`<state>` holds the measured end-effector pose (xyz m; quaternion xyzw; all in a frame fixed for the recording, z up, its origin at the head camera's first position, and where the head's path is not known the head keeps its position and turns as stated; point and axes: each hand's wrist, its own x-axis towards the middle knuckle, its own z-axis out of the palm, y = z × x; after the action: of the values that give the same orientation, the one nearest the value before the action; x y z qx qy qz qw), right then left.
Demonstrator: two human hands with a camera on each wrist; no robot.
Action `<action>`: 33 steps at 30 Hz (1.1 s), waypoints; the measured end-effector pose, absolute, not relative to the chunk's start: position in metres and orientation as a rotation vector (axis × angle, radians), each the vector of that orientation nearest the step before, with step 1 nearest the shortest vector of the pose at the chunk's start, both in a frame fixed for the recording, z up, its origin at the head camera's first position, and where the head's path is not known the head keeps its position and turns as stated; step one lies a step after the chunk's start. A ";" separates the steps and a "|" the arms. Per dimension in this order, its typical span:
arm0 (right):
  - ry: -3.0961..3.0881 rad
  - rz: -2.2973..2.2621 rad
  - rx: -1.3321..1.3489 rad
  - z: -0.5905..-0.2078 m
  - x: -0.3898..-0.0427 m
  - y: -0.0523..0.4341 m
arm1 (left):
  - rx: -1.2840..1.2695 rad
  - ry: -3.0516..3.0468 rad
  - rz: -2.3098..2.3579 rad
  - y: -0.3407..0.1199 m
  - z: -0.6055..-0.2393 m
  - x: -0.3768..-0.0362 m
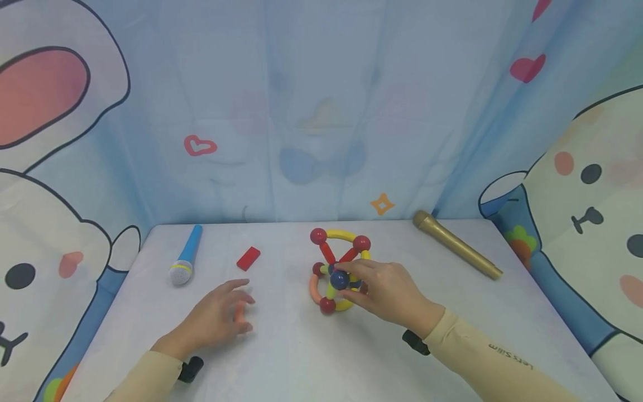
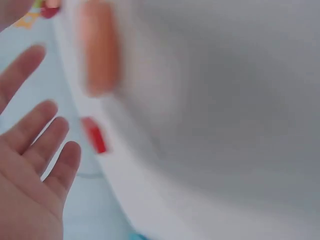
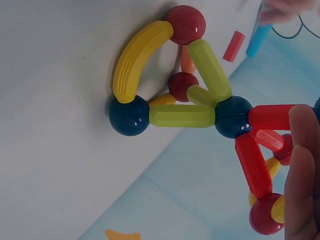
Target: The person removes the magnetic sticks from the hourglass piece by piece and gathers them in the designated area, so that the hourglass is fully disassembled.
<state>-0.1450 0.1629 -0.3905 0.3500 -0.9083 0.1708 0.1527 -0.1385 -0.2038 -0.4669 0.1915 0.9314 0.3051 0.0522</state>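
Note:
A ball-and-rod toy structure stands on the table, with curved rods forming a lower and an upper ring. Green rods and red rods meet at a central blue ball. My right hand pinches an upper blue ball of this structure, its fingers beside a red rod's end. To the left, my left hand hovers low over the table, fingers spread and loosely bent. A curved orange rod shows by its fingers and thumb, blurred in the left wrist view.
A red block lies beyond the left hand. Farther left rests a toy microphone with a blue handle. A gold microphone-shaped stick lies at the back right. A patterned blue curtain hangs behind the white table.

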 end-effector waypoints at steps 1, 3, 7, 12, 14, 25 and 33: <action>-2.605 0.489 1.005 -0.391 -0.145 0.163 | 0.599 2.847 0.952 -0.199 -0.461 -0.141; -2.608 0.486 1.003 -0.392 -0.145 0.163 | 0.608 2.847 1.013 -0.185 -0.446 -0.148; -2.627 0.495 0.990 -0.391 -0.144 0.165 | 0.649 2.809 1.117 -0.142 -0.416 -0.170; -2.639 0.509 0.988 -0.390 -0.142 0.165 | 0.710 2.596 1.399 -0.095 -0.398 -0.198; -2.640 0.507 0.991 -0.391 -0.142 0.164 | 0.697 2.476 1.514 -0.084 -0.397 -0.206; -2.628 0.592 0.993 -0.393 -0.142 0.166 | 0.633 2.249 1.773 -0.069 -0.398 -0.219; -2.609 0.574 1.008 -0.393 -0.143 0.173 | 0.602 2.264 1.816 -0.067 -0.402 -0.218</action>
<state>-0.1430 0.1726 -0.3933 0.3495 -0.9044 0.1989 0.1428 -0.2178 -0.0666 -0.4021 0.2022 0.7608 0.6103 0.0886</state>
